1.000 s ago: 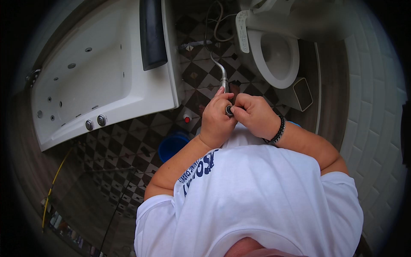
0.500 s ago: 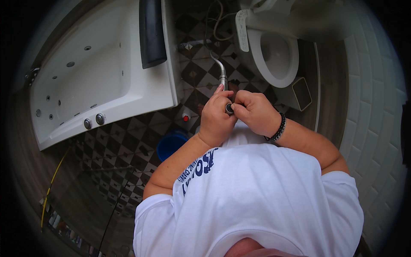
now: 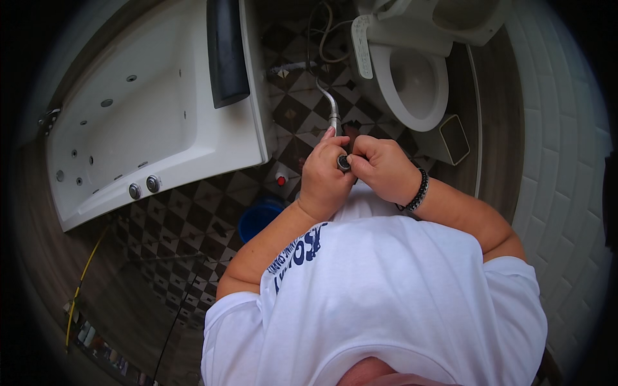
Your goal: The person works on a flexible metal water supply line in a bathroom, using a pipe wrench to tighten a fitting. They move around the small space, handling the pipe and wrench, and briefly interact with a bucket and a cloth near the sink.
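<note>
My left hand is wrapped round a chrome hand sprayer, whose round dark end shows by my thumb and faces up. From the far side of that hand a flexible metal hose runs away over the floor. My right hand is closed, thumb and forefinger pinched together against the edge of the dark end. Whatever lies between those fingers is hidden. Both hands meet in front of my white shirt. A dark beaded bracelet circles my right wrist.
A white tub with a black headrest fills the left. A toilet and a bin stand at the far right. On the patterned floor are a blue bucket and a small red-topped container. A yellow hose lies lower left.
Both hands keep nearly the same hold, with the round dark end turned very slightly. The view has shifted a little, and the toilet's raised lid now shows more clearly.
</note>
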The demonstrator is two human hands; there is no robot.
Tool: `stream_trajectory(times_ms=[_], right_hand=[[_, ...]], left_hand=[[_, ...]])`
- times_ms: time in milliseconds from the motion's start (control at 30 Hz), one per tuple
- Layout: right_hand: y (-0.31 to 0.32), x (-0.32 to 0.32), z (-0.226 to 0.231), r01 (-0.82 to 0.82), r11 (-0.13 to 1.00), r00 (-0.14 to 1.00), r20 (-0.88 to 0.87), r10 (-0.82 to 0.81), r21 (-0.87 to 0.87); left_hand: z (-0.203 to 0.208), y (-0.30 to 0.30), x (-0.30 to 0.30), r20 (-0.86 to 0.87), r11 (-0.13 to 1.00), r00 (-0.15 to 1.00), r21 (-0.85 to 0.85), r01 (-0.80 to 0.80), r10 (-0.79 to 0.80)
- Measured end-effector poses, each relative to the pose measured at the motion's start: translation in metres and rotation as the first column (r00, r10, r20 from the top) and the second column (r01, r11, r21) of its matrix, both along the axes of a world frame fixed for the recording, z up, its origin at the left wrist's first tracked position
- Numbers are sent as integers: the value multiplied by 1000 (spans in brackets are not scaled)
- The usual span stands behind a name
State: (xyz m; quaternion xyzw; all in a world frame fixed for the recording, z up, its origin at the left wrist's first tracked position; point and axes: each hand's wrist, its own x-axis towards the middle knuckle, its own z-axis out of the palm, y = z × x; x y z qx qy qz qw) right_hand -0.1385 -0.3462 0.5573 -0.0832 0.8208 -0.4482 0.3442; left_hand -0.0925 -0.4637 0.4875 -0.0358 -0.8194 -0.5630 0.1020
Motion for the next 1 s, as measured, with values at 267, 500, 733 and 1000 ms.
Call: stream_trajectory(times_ms=[267,500,733,1000], right_hand=[[-2,4,-1,47,999,996,-73,-48,-16],[-6,7,-4,-83,996,983,-168,80,-14],[-2,-1,3,126,987,987,111,-115,-102],[-5,-1,0,63,995,998,27,-61,-83]], left_hand=[[-1,-1,-2,-18,1000,1000,-18,-6,6],[-4,-2,-3,-20,998,1000,-57,19,-20],[3,-3,-2,-2,1000,1000,-2,-3,3],[3,-4,-3,-19,1000,1000,-1,6,-6]])
